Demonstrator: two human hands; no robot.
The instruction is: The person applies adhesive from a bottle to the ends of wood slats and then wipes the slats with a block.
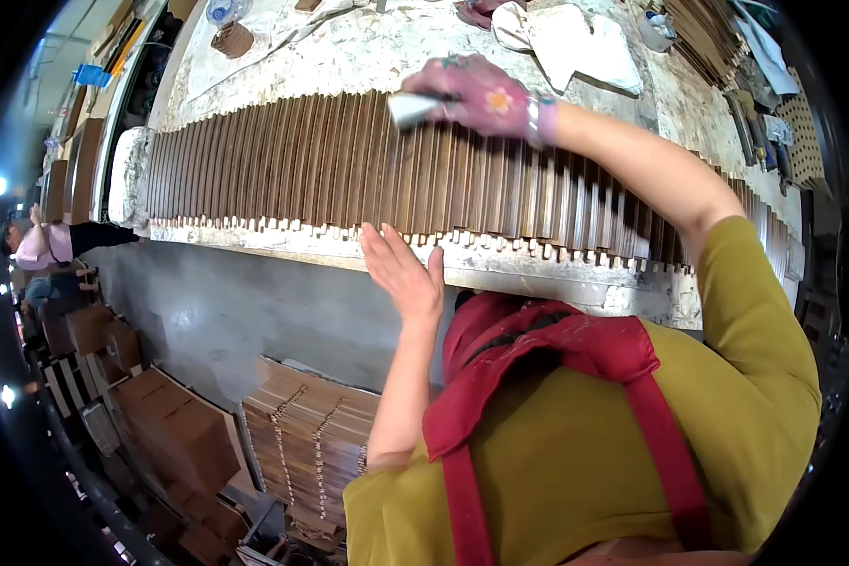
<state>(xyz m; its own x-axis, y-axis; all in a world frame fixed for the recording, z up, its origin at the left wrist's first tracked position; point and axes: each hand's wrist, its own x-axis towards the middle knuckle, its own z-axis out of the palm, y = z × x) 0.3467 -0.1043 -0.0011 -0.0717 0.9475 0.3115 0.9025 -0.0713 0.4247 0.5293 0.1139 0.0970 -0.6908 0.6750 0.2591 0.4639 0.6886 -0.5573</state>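
Note:
A long row of brown wooden slats (283,160) lies side by side across the workbench, with pale tenon ends along the near edge. My right hand (476,94), in a pink flowered glove, is closed around a pale grey-white block (413,109) over the far part of the slats. The block is blurred, and I cannot tell whether it is a sanding block or a pad. My bare left hand (406,274) is open, fingers stretched out, by the slats' near ends left of my body. It holds nothing.
White cloths (575,47) lie on the workbench (349,57) at the back, near more wooden strips (698,38). A white block (130,179) stands at the row's left end. Stacked slats (302,434) and a cardboard box (179,429) stand behind; another person (52,241) is far left.

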